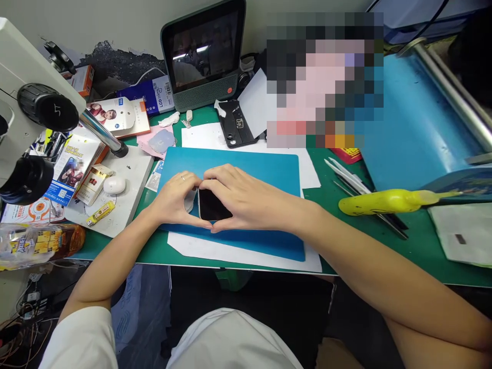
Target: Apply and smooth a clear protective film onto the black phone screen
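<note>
A small black phone (210,206) with a pale rim lies on a blue mat (265,171) in the middle of the green bench. My right hand (242,197) curls round its right side, thumb under the near edge and fingers over the far edge. Bent in a pinch, my left hand (175,197) closes against the phone's left edge; there is a ring on one finger. A grey rounded piece (189,201) shows between the left palm and the phone. I cannot make out what it is.
A microscope (31,118) on a white base stands at the left among boxes and a bottle (42,243). A small screen (203,51) and a black phone back (235,123) sit behind the mat. To the right lie a yellow tool (384,201), tweezers (353,179) and a blue roller machine (418,118).
</note>
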`<action>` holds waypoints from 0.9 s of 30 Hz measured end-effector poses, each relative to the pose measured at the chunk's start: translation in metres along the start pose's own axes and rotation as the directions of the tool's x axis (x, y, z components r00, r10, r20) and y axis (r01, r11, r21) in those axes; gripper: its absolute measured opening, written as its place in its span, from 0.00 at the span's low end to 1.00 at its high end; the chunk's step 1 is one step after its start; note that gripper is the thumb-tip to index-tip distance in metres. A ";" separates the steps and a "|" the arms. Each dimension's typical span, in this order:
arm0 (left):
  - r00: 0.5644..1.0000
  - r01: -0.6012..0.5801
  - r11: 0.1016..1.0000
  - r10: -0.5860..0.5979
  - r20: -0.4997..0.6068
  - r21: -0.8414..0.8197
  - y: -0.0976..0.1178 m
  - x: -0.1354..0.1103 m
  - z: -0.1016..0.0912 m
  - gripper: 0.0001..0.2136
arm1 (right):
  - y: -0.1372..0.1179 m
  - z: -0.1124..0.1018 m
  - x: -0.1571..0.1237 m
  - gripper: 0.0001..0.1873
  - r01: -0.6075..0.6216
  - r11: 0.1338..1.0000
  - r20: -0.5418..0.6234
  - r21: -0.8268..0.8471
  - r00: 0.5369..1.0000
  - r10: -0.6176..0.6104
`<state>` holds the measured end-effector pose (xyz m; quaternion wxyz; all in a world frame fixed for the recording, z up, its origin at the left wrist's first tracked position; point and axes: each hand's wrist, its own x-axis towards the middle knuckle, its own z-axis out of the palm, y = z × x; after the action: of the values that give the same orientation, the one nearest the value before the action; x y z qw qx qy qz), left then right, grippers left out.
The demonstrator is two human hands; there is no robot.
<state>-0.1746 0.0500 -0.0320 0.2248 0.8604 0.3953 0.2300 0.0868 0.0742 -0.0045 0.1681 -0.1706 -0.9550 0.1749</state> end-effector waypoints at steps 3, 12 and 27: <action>0.999 0.025 1.000 -0.025 0.032 0.009 0.001 0.000 -0.001 0.39 | -0.001 0.004 0.001 0.36 0.012 1.000 -0.025 -0.019 1.000 -0.013; 1.000 -0.002 1.000 0.001 0.030 0.028 0.005 0.002 0.000 0.39 | -0.001 0.009 -0.001 0.36 0.004 1.000 -0.042 -0.009 0.999 -0.005; 0.999 0.010 0.999 -0.011 0.040 0.035 0.006 0.002 -0.001 0.39 | 0.000 0.008 -0.001 0.36 0.015 1.000 -0.052 0.023 0.999 -0.014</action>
<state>-0.1713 0.0484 -0.0273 0.2188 0.8666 0.3991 0.2046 0.0847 0.0713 -0.0117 0.1959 -0.1661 -0.9494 0.1805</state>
